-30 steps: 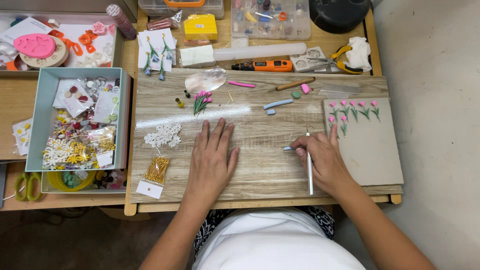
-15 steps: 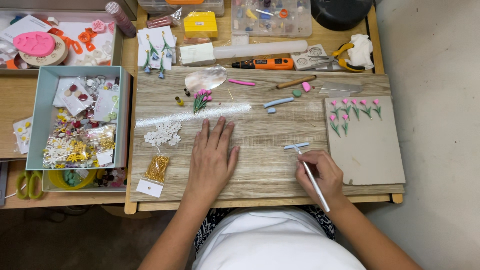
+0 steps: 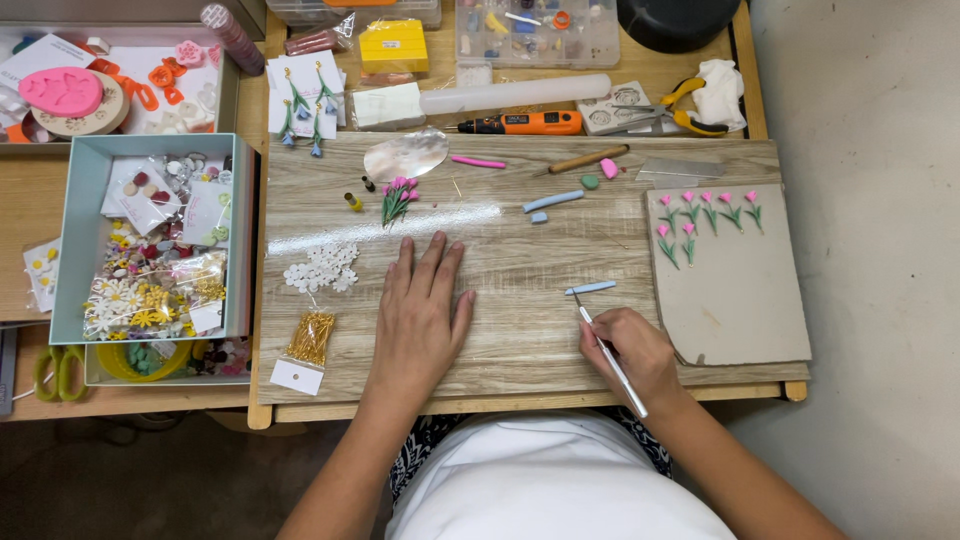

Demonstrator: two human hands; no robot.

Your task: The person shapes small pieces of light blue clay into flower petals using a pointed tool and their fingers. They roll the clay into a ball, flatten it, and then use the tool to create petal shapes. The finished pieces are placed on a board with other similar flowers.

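My left hand [image 3: 420, 315] lies flat, fingers apart, on the wood-grain board [image 3: 500, 345], holding nothing. My right hand [image 3: 632, 352] grips a thin silver tool [image 3: 612, 358] like a pen, its tip pointing up-left toward a small light-blue clay strip [image 3: 591, 288] just above the hand. A longer blue clay roll [image 3: 552, 201] and a small blue bit lie further up the board. A bunch of tiny pink clay flowers [image 3: 399, 197] lies above my left hand. To the right a grey tile [image 3: 735, 300] carries several pink tulip pieces [image 3: 708, 210] along its top.
A teal box [image 3: 70, 235] of packaged trinkets stands at the left. White clay flowers [image 3: 322, 268] and a bag of gold pins [image 3: 311, 338] lie left of my left hand. An orange rotary tool [image 3: 520, 123], clear roller [image 3: 515, 95], pliers [image 3: 690, 110] and yellow-handled scissors [image 3: 58, 370] surround the board.
My right hand has drawn back toward me and turned the silver tool from upright to slanting. The blue strip now lies free above it. My left hand stays flat.
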